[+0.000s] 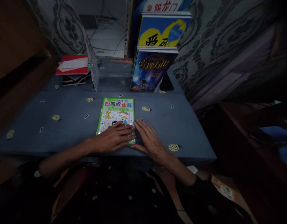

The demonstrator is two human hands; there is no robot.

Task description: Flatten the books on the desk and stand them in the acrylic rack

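Note:
A green-bordered children's book with colourful Chinese characters lies closed on the table, near its front edge. My left hand rests flat across the lower part of the cover, fingers stretched to the right, hiding part of the picture. Along the book's right edge lies my right hand, its fingers extended and its thumb near the bottom corner. Neither hand is wrapped round anything.
A clear acrylic stand at the back holds upright books, a dark blue one in front and a yellow-and-blue one behind. Left of it is a stack topped by a red book. A dark flat object lies right of it.

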